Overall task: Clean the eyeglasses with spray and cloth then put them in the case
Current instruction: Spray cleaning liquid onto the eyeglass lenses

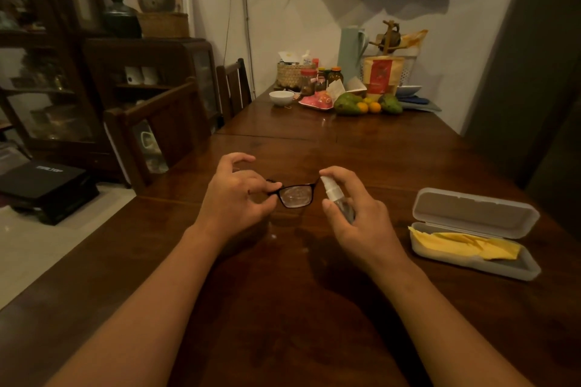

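My left hand (235,195) pinches the black-framed eyeglasses (297,195) by their left side, holding them above the wooden table (283,308); one lens shows, with droplets on it. My right hand (358,223) grips a small clear spray bottle (334,198) with a white nozzle, its index finger on top, the nozzle close to the lens. To the right lies an open translucent white case (471,214), and a yellow cloth (465,245) lies in its lower half.
At the table's far end stand a white bowl (281,97), jars, a woven basket (292,74), fruit (364,104) and a tall pale jug (350,53). Wooden chairs (163,132) and a dark cabinet (63,72) are on the left.
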